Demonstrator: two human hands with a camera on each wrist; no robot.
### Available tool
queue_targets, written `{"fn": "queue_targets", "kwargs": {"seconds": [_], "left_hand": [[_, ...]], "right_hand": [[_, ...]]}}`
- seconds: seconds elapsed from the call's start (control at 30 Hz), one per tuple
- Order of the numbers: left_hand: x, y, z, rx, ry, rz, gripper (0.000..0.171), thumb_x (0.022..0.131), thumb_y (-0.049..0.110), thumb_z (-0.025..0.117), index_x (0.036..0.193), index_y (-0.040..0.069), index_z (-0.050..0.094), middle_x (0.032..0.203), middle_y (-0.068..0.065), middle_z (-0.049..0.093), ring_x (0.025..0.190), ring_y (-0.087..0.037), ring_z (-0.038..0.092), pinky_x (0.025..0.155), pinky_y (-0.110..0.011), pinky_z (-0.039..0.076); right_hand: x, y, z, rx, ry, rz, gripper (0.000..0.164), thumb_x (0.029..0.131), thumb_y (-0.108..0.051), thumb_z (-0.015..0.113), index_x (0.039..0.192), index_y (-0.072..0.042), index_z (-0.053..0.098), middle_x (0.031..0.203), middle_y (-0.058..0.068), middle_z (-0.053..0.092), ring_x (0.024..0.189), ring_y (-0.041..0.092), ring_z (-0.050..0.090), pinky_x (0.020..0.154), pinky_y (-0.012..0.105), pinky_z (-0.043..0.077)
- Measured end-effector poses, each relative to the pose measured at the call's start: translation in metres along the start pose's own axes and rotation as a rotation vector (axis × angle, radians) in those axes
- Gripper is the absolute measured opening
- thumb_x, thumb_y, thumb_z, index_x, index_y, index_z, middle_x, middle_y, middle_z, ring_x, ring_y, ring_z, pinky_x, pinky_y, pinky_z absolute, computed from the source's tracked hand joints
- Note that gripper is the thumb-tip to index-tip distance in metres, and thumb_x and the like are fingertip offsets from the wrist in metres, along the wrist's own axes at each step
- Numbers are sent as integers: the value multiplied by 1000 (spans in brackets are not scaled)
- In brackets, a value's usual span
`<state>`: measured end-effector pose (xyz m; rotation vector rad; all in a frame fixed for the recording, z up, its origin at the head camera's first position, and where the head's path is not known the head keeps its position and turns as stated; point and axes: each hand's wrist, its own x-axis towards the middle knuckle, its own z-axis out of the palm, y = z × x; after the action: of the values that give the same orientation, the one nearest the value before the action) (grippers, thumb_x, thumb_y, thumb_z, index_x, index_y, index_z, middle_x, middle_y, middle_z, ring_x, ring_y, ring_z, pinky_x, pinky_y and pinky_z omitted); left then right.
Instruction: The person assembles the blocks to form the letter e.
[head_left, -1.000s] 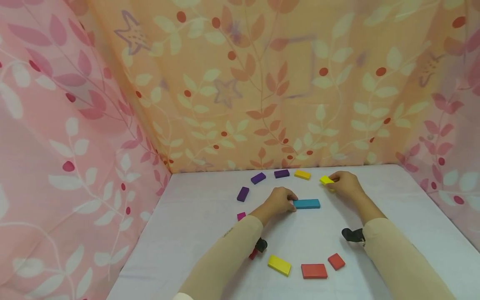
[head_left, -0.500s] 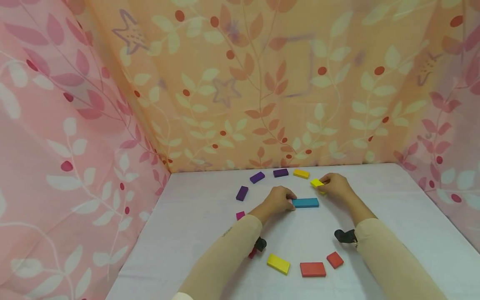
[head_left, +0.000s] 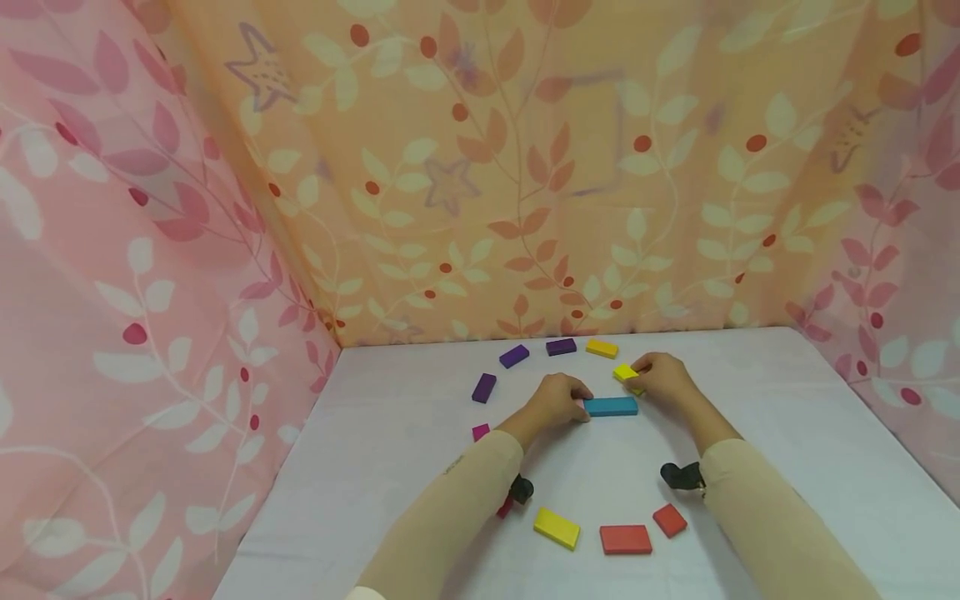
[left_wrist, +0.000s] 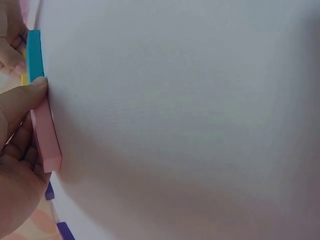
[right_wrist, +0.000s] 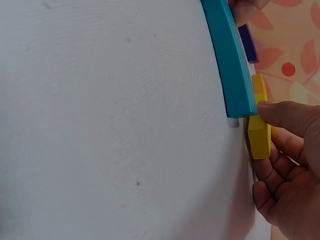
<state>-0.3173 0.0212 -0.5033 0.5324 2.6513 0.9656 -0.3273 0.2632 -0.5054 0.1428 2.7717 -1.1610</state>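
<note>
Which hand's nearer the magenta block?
Left. The left hand is beyond the magenta block, to its right; the right hand is farther right, past the blue block.

both hands [head_left: 553, 400] [head_left: 663, 379] are seen from the head above; the blue block [right_wrist: 230, 60] between is shared by close wrist views.

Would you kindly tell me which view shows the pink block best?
The left wrist view, where most of the pink block lies exposed, though the left hand covers part. The head view shows just a sliver between that hand and the blue block; the right wrist view shows none clearly.
</note>
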Motion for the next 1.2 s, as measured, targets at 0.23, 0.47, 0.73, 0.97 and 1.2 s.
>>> {"fn": "queue_targets", "kwargs": {"seconds": [0.23,0.47,0.73,0.97,1.2], "left_hand": [[1,-2,3,18,-18,26,27,84,17,86,109,19,77,96,11,66,89,-8,56,87,-22,50],[2,-6,4,9,-23,12,26,85,19,86,109,21,76,96,11,64,91,-9,56,88,-22,49],[2,-6,2,-5,-28,6,26,85,19,85,110,21,77,97,11,64,91,-9,56,88,-22,50],[1,-4,1,-11,-14,-7,26,85,19,85,110,20,77,96,9,65,91,-10,56,87,-23,51],[0,0,0,-14,-10,-7,27,85,18,85,111,20,78,97,9,66,91,-10,57,88,-23,52]], "right_hand": [[-1,2,4,-13,-1,-37,44,90,-28,78,118,3,65,112,18,67,96,29,58,78,32,52],[-6,-3,7,-25,-12,-51,43,89,-26,79,117,4,65,110,18,67,98,30,58,83,37,52],[-5,-7,8,-42,-26,-41,45,88,-27,80,116,4,64,111,19,66,100,33,56,90,45,50],[-5,-9,6,-63,-34,-51,45,89,-28,79,117,5,64,114,20,65,102,35,56,97,52,48],[-8,-11,3,-74,-37,-34,46,88,-28,80,117,4,64,110,19,64,102,35,54,96,50,48]]}}
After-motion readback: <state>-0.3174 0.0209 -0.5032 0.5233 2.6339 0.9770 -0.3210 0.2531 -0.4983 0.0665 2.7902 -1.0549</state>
